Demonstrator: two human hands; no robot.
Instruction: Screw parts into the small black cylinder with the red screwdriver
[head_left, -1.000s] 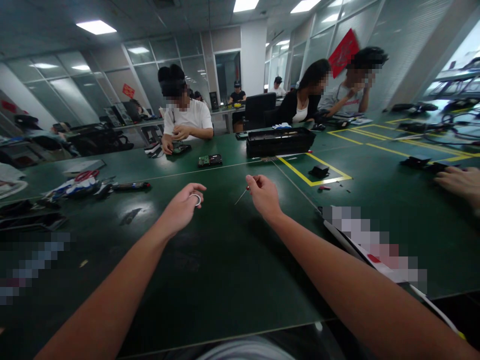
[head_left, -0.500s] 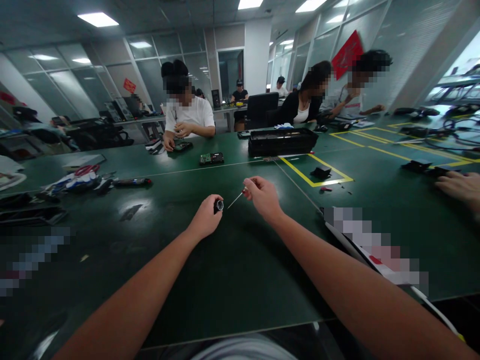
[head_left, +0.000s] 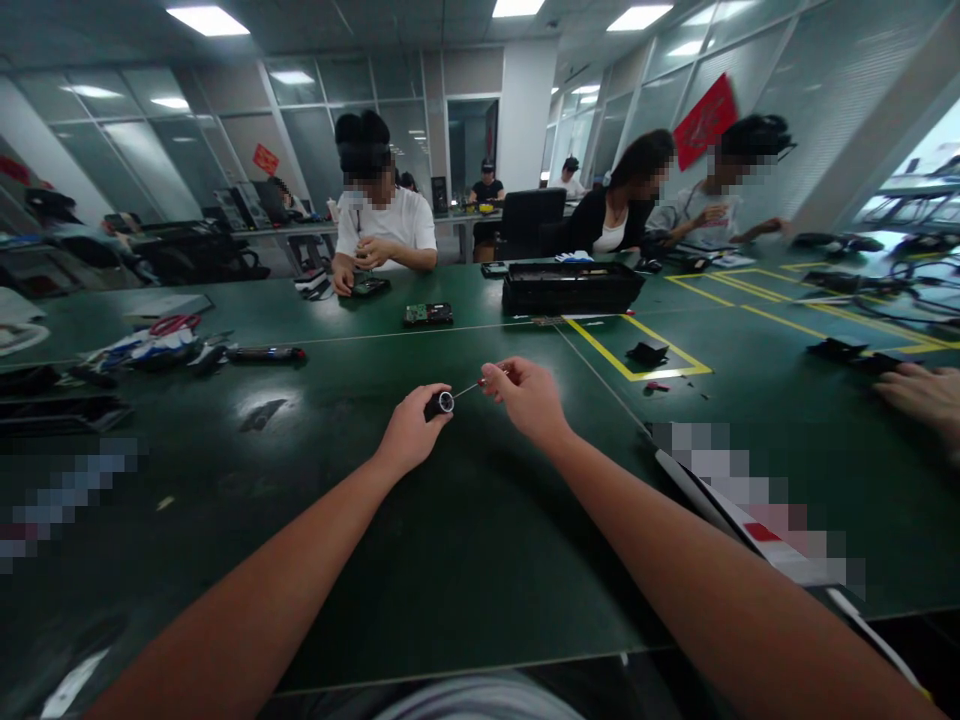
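Note:
Above the green table (head_left: 450, 560), my left hand (head_left: 412, 430) is closed round a small black cylinder (head_left: 442, 403) whose round, light-rimmed end faces right. My right hand (head_left: 525, 395) pinches a thin metal rod (head_left: 466, 390) with a small red part at the fingertips. The rod slants down to the left and its tip is at the rim of the cylinder; whether it goes inside is too small to tell. My two hands are a short distance apart.
Beyond my hands lie a circuit board (head_left: 427, 314) and a long black tray (head_left: 571, 288). Gloves and tools (head_left: 161, 345) lie left. Papers (head_left: 757, 520) lie right, near another person's hand (head_left: 919, 395). A black part (head_left: 647, 354) sits inside yellow tape. People sit across.
The rod's tip has come up from below the cylinder's right side to its rim, and the rod lies flatter. My left hand has shifted slightly right, with the cylinder turned more toward the camera.

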